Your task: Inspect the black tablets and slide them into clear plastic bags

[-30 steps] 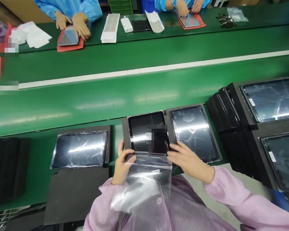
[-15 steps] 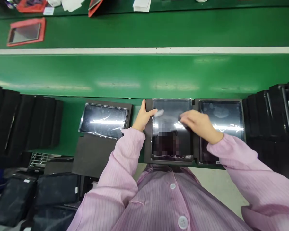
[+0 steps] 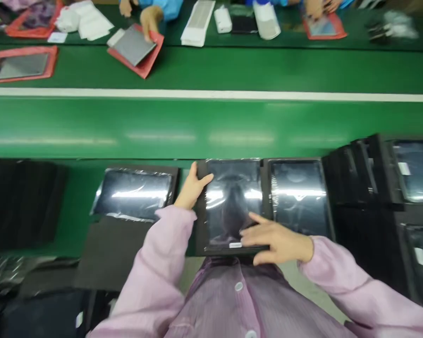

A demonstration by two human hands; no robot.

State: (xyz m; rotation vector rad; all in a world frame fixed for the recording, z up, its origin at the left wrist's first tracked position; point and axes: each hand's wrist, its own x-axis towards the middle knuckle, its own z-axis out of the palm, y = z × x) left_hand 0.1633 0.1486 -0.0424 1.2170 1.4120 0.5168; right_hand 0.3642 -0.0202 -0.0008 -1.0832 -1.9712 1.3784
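Observation:
In front of my body lies a film-covered tablet-like screen panel in a black foam tray. My left hand grips the tray's left edge, thumb over the top and some fingers hidden. On the panel's lower right part rests my right hand, open with its fingers spread. A small white label shows at the panel's bottom edge, just left of those fingertips. Right beside it is a second panel in foam. A third panel sits turned sideways on foam to the left.
Black foam trays stand stacked at the right, others at the left. Beyond the green belt runs a white rail. Co-workers' hands handle panels in red sleeves across the line.
My right hand has gone from closed fingers above the panel to spread fingers on its lower right. A white label now shows at the panel's bottom. The camera view has shifted.

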